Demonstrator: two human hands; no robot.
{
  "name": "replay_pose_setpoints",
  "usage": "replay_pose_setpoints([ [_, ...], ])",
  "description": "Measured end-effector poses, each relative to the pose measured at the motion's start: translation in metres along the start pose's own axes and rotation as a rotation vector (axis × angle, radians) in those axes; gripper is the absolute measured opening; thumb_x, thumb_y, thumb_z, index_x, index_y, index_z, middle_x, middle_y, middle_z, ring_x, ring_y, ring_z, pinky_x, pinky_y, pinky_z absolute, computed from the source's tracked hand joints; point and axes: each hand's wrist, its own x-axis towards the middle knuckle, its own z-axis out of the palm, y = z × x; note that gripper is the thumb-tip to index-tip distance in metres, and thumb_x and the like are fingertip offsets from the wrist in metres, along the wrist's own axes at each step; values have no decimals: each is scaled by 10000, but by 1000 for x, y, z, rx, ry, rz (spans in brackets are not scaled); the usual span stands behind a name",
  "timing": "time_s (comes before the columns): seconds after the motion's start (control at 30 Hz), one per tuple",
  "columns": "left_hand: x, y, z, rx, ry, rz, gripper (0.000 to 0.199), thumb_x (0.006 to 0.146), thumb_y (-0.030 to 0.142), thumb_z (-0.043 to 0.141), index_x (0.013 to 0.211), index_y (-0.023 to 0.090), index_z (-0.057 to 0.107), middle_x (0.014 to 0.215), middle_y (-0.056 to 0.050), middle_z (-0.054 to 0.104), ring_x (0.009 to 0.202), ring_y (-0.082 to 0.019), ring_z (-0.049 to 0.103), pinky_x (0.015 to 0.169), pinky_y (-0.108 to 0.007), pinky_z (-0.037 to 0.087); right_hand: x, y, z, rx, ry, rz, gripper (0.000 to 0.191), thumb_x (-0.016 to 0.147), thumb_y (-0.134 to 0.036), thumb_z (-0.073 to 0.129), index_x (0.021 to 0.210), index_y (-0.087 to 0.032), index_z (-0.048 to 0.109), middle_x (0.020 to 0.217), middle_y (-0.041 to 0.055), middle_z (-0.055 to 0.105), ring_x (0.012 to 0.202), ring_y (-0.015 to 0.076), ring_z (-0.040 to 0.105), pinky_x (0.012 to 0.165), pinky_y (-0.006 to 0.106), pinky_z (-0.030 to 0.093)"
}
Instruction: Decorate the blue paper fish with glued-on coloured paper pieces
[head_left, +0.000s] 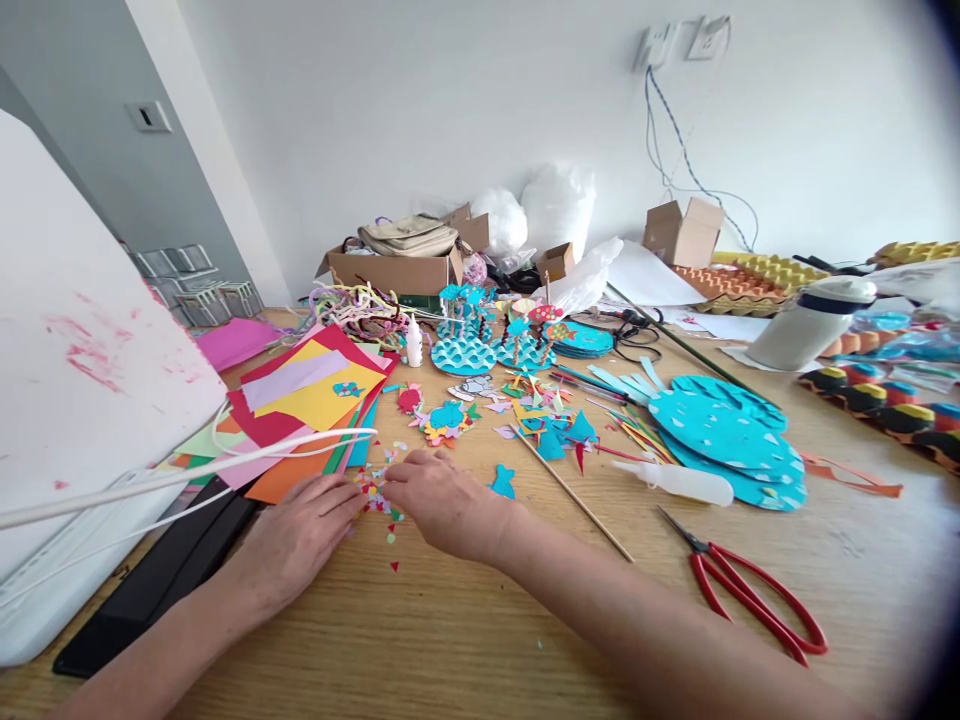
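Small paper bits (373, 490) in many colours lie in a little pile on the wooden table (450, 640). My left hand (304, 540) rests at the left of the pile, palm down, its fingers stretched out flat. From the right, my right hand (442, 503) reaches the pile with its fingers bent together at the bits; whatever they hold is hidden. A blue paper fish shape (503, 482) lies just right of that hand. Beyond the hands are a blue fish cut-out (446, 416) and a red one (409, 399).
Red-handled scissors (757, 590), a glue bottle (686, 482), a wooden stick (574, 495) and blue painted discs (727, 430) lie to the right. Coloured paper sheets (300, 385) are stacked at the left, crossed by a white cable (225, 463). A white tumbler (810, 325) stands back right.
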Motion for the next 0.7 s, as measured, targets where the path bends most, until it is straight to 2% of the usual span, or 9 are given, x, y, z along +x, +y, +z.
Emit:
replay_pose_setpoints([
  [0.1,0,2,1,53,-26,24,286,855,180,384,1056,183,588,1054,-38,632,1022,-207,512,851,-367,452,9,-2,8,-10,-16,-27,219,820,-118,416,990,-153,550,1032,77,572,1016,231,446,792,399,419],
  [0.2,-2,0,1,77,-23,37,272,859,178,392,1046,167,589,1042,-39,634,1025,-219,503,869,-376,428,5,0,11,-30,-19,-3,240,823,-114,406,1015,-160,544,1028,78,574,1007,238,443,796,430,413],
  [0.37,-1,-3,-7,68,23,46,293,872,162,346,966,142,623,1015,-59,637,1007,-219,502,872,-365,407,-6,8,5,-34,-4,35,220,813,-92,400,931,-153,575,946,73,594,953,214,466,807,380,402],
  [0.5,-1,-4,-7,27,38,41,339,859,110,307,997,148,614,1041,-58,624,1003,-197,499,882,-337,401,-6,9,3,-21,-3,63,215,784,-67,423,902,-151,582,925,67,596,959,209,467,827,365,390],
  [0.7,-5,-4,1,-10,-69,-24,360,831,113,344,1099,205,566,1106,-37,600,1053,-213,473,891,-368,406,-3,3,7,-37,5,-2,240,806,-97,418,990,-168,556,1007,60,576,973,216,459,790,369,405],
])
